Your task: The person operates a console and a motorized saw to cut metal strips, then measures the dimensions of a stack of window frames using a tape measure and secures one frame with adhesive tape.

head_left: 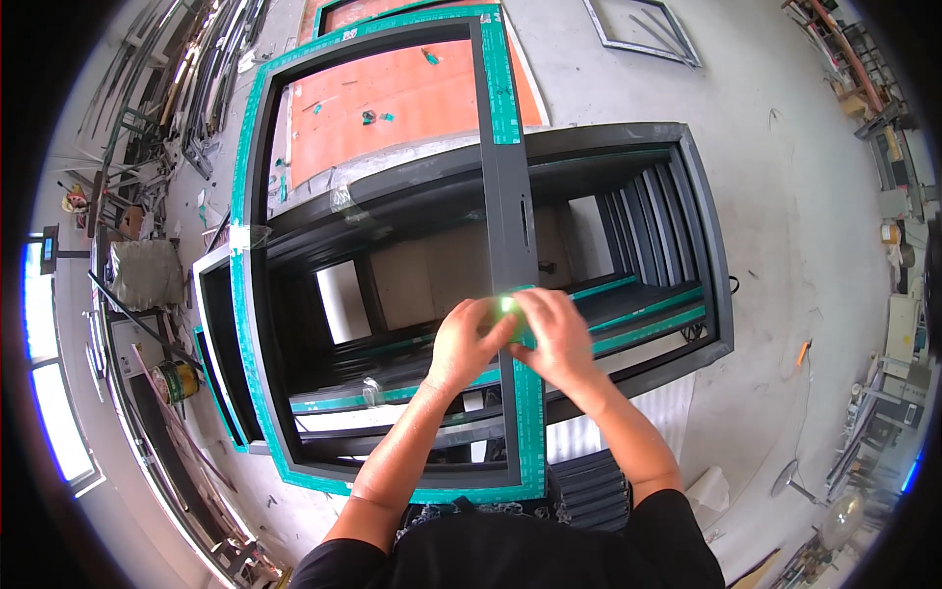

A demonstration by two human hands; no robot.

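Note:
A dark grey window frame with green protective film along its sides lies on top of a stack of similar dark frames. Over its right-hand bar, below a narrow slot, my two hands come together. Between them shows a small, shiny, greenish thing, too blurred to name. My left hand closes on its left side, thumb toward the middle. My right hand, smeared by motion, curls over it from the right. What lies under the fingers is hidden.
An orange board with green scraps lies on the floor beyond. Long metal profiles lean at the far left. A smaller frame rests on the floor at the far right. An orange-handled tool lies right of the stack.

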